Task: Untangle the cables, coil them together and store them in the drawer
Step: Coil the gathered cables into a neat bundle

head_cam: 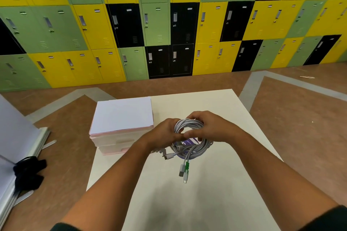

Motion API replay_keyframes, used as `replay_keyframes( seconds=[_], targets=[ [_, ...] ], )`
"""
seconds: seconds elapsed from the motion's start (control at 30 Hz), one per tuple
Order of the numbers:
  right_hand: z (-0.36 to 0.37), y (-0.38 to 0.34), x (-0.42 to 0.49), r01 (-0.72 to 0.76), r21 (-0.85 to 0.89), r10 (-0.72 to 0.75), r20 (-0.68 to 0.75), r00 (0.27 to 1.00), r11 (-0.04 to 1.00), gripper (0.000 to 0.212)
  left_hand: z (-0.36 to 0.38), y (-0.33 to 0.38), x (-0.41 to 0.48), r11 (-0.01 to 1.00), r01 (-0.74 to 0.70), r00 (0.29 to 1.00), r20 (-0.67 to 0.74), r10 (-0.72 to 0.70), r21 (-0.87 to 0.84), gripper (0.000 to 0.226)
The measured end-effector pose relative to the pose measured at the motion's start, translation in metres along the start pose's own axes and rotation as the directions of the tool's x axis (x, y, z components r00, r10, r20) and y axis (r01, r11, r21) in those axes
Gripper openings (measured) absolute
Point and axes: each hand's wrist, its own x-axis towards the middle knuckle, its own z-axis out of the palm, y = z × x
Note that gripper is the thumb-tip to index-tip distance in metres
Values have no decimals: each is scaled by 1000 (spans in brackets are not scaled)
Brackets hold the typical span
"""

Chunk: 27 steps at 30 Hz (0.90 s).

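1. Above the counter [216,103], my left grip [165,131] and right grip [212,127] both pinch the coiled cables [189,123].
2. Risk: plug ends [185,170] dangle loose; any slackening could unspool loops before the drawer [112,146].

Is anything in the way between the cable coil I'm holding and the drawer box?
No object lies between the cable coil and the drawer box, but its drawers look closed.
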Motion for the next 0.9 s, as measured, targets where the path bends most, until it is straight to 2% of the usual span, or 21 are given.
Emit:
replay_keyframes(
  seconds=[0.07, 0.13, 0.23, 0.3, 0.37, 0.43, 0.53, 0.67, 0.77, 0.83, 0.9],
  targets=[
    [7, 2, 1, -12, 169, 15, -16, 1000, 986, 15, 0, -2, -1, 1000, 5, 1000, 15, -5, -23, 24],
    [11, 7, 0, -41, 260, 48, -23, 999, 965, 11, 1, -3, -2, 999, 34, 999, 22, -34, -20, 36],
    [13, 11, -5, -73, 258, 67, 34, 997, 963, 13, -6, -4, -8, 991, 99, 994, 61, -94, -94, 42],
    [14, 14, -7, -85, 241, 72, 61, 996, 967, 14, -14, -5, -12, 983, 147, 980, 148, -130, -110, 41],
    [15, 16, -6, -94, 180, 82, 77, 994, 979, 14, -20, -7, -12, 984, 174, 958, 237, -160, -40, 37],
    [15, 16, -5, -85, 97, 77, 86, 993, 992, 15, -23, -6, -8, 984, 166, 949, 260, -179, 71, 31],
    [17, 14, -4, -67, 30, 63, 114, 992, 997, 15, -26, -3, 0, 967, 144, 947, 255, -196, 209, 32],
    [16, 13, -5, -73, 123, 56, 133, 990, 990, 14, -29, -3, 4, 974, 89, 970, 202, -131, 208, 44],
    [13, 12, -8, -57, 238, 30, 116, 993, 970, 20, -28, -2, 3, 988, 55, 989, 131, -74, 145, 37],
    [13, 11, -9, -22, 278, -7, 102, 995, 960, 34, -26, -5, 1, 996, 74, 993, 88, -77, 46, 28],
    [13, 8, -10, -14, 306, -21, 108, 994, 952, 38, -24, -8, -2, 992, 106, 992, 72, -101, -64, 27]
  ],
)
